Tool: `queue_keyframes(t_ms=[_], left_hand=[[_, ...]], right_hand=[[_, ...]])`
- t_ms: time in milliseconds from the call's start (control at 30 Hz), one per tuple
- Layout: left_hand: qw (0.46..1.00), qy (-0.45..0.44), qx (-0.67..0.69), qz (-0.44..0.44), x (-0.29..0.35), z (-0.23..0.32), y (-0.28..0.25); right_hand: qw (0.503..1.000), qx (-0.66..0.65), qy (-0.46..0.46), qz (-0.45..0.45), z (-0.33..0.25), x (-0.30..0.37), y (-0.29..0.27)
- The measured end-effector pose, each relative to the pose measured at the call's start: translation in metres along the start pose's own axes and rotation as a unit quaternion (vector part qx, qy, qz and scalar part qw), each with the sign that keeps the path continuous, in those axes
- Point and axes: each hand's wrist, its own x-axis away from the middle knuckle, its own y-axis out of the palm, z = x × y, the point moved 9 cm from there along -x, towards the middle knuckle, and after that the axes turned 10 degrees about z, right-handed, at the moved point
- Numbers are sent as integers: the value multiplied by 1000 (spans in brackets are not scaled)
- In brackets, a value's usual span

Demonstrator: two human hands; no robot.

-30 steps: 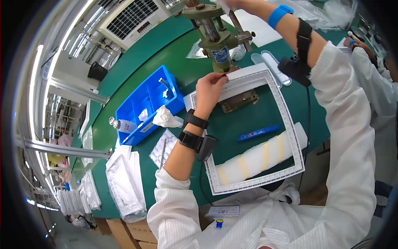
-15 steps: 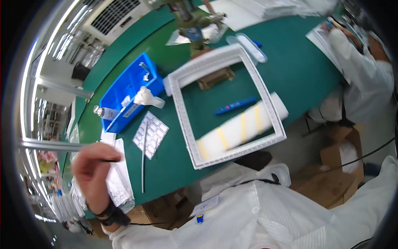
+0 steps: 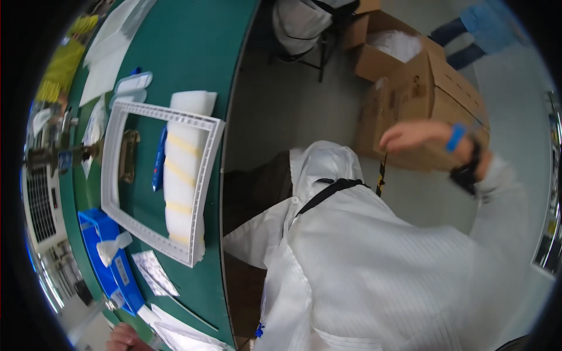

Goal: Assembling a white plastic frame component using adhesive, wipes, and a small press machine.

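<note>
My right hand (image 3: 408,137) is out to the right, in front of a large cardboard box (image 3: 395,108). Its fingers are slightly bent and loose, with nothing visible in them; the wrist has a blue band and a black strap. At the lower left edge my left hand (image 3: 124,338) shows only in part, fingers curled; what they hold, if anything, is hidden. It is nearest a white sheet and plastic bag (image 3: 181,334). A white rectangular plastic frame (image 3: 158,238) lies on the green table (image 3: 187,55), over a white foam roll (image 3: 178,193) with yellow stripes and a blue pen-shaped item (image 3: 158,161).
A blue divided bin (image 3: 126,281) holds a crumpled white item (image 3: 111,248). Beside it are a label sheet (image 3: 153,272) and a thin rod (image 3: 193,313). A metal press (image 3: 58,157) stands at the far left. An open carton (image 3: 372,61) and another person (image 3: 489,29) are at upper right.
The view has swung right, so the table now fills the left side. My right hand has come into view, while my left hand now sits at the lower edge, partly cut off.
</note>
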Motion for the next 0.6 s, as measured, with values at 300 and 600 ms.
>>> queue_keyframes(t_ms=[300,600], left_hand=[[990,-138,17,-21,32,-90,42],[973,-198,106,-49,50,-143,76]], right_hand=[[838,-354,-53,413,209,-121,251],[932,-283,225,-13,196,-4,308]])
